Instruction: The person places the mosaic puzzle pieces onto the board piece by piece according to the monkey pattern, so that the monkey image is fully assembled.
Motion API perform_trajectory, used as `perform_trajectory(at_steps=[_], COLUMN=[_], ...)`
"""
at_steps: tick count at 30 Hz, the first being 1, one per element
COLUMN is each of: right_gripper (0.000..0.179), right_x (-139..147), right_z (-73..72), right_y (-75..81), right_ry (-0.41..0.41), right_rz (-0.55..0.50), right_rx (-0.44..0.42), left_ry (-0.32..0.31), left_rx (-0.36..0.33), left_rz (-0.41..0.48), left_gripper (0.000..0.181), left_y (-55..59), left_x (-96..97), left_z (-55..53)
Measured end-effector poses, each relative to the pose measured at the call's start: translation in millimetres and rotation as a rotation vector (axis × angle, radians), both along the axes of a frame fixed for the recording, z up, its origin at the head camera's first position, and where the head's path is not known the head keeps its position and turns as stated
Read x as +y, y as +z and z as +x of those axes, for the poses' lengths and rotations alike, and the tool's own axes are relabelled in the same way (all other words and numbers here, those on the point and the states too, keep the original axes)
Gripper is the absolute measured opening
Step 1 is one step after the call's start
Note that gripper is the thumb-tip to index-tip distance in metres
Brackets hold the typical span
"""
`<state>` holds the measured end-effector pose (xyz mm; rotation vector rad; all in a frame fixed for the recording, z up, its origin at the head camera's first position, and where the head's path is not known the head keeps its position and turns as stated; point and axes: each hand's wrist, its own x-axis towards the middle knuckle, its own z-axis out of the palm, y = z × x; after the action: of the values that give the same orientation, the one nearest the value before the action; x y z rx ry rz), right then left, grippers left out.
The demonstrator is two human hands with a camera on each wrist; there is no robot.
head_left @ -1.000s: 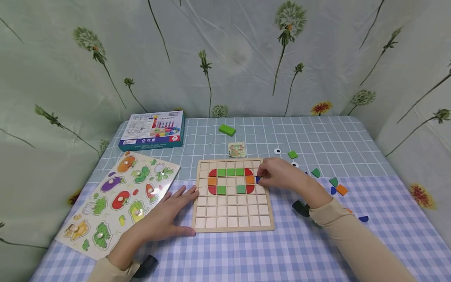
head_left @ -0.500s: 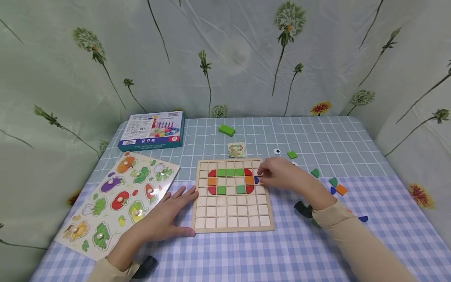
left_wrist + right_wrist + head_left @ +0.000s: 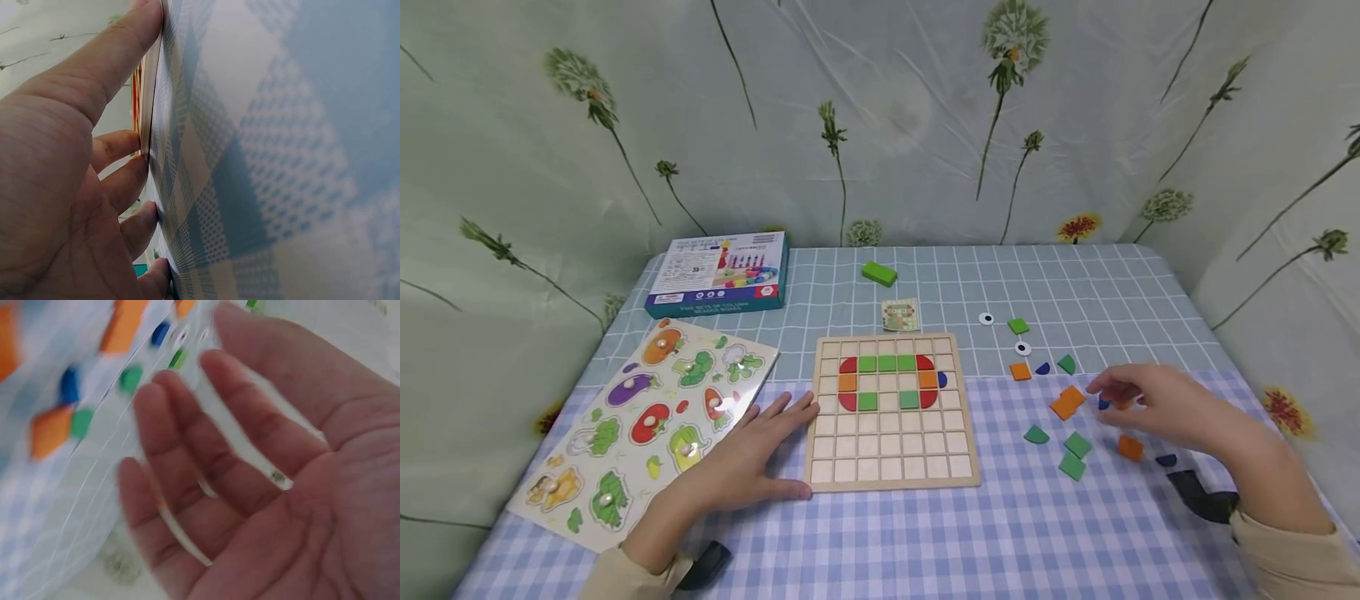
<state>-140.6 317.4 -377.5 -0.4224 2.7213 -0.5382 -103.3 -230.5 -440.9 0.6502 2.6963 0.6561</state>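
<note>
A wooden grid board (image 3: 891,485) lies on the checked cloth, with red, orange and green tiles forming a ring-like pattern. Just right of that pattern sits a blue half-round tile (image 3: 942,380). My left hand (image 3: 730,467) is spread flat, its fingertips and thumb touching the board's left edge. Over the loose pieces at the right hovers my right hand (image 3: 1187,417), fingers loosely bent and holding nothing in the right wrist view. A blue piece (image 3: 1103,402) shows beneath its fingertips, close to two orange tiles (image 3: 1067,402).
A small pattern card (image 3: 900,315) and a green block (image 3: 879,273) lie behind the board. To the left are a vegetable puzzle (image 3: 647,462) and a box (image 3: 718,273). Green tiles (image 3: 1072,466), an orange tile (image 3: 1131,447) and eye discs (image 3: 1022,348) are scattered at right.
My right hand has let go of the blue half-round tile on the board and moved right, over the loose pieces. The left hand stays at the board's edge.
</note>
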Motion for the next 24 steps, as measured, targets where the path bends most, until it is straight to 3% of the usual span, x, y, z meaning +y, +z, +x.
perform_trajectory(at_steps=[4,8,14,24], right_gripper=[0.039,0.041,0.036,0.026], right_x=[34.9,50.5,39.9,22.1], right_z=[10.7,16.4,11.3,-6.0], right_y=[-6.5,-11.3,-16.4,-26.7], right_ry=[-0.068,-0.103,-0.089,-0.073], right_rz=[0.045,0.058,0.049,0.051], right_rx=[-0.079,-0.088,0.004,0.032], left_ry=[0.003,0.005,0.007,0.013], left_rx=[-0.009,-0.008,-0.005,-0.026], left_rz=[-0.002,-0.005,0.002,0.005], left_gripper=[0.107,0.107,0.107,0.108], left_y=[1.2,1.2,1.1,2.0], left_x=[0.0,0.1,-0.1,1.1], left_z=[-0.3,-0.5,-1.0,0.0])
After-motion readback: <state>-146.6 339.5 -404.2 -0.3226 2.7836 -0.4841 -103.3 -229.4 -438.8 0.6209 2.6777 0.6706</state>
